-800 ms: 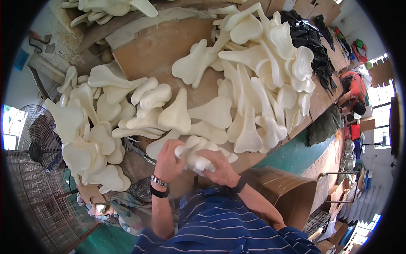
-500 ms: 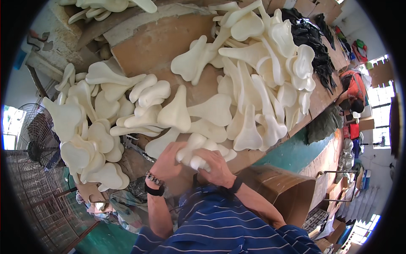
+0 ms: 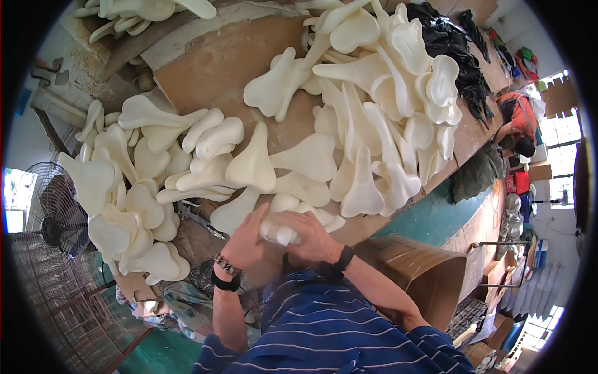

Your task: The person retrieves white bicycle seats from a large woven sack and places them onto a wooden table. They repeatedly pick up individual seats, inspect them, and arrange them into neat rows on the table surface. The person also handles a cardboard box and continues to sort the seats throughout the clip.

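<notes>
Close in front of my body, a cream foam bicycle saddle pad (image 3: 277,233) is held between my two hands. My left hand (image 3: 244,243) presses on its left side, fingers closed toward it. Round its right side and top wraps my right hand (image 3: 311,239), covering much of the pad. Just beyond my fingers lie more cream pads, among them a pad with its narrow nose pointing away (image 3: 251,163) and a pad under my left fingertips' far side (image 3: 233,212).
Piles of saddle pads lie on the cardboard-covered table (image 3: 230,62), left (image 3: 134,206) and right (image 3: 386,118). Black pieces (image 3: 458,62) lie at its far right. A wire fan (image 3: 53,218) stands left, an open cardboard box (image 3: 414,268) right. A co-worker (image 3: 520,124) bends over at far right.
Both hands still grip the pad, which has turned between them; my right hand has rolled further over it. The whole view has shifted slightly.
</notes>
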`<state>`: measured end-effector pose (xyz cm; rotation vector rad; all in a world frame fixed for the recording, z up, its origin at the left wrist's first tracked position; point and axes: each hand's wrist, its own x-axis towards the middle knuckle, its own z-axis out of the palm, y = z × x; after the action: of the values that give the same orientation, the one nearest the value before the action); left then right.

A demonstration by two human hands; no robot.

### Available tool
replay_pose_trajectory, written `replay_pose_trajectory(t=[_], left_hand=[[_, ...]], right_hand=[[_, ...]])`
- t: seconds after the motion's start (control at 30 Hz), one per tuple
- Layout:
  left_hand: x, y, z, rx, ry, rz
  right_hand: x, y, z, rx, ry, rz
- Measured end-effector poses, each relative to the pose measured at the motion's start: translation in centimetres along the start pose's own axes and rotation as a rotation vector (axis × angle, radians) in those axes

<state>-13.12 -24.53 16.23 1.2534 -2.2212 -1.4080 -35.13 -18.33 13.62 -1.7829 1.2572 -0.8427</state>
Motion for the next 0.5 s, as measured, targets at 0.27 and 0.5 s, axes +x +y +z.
replay_pose_trajectory(t=[0.27,0.5], left_hand=[[4.3,-4.2,-1.2,-0.035,0.219,0.071],[18.8,-7.1,2.9,0.707,0.436,-0.088]], right_hand=[[-0.4,0.0,0.4,0.052,-0.020,0.009],[-1.7,0.7,-0.5,0.071,0.000,0.019]])
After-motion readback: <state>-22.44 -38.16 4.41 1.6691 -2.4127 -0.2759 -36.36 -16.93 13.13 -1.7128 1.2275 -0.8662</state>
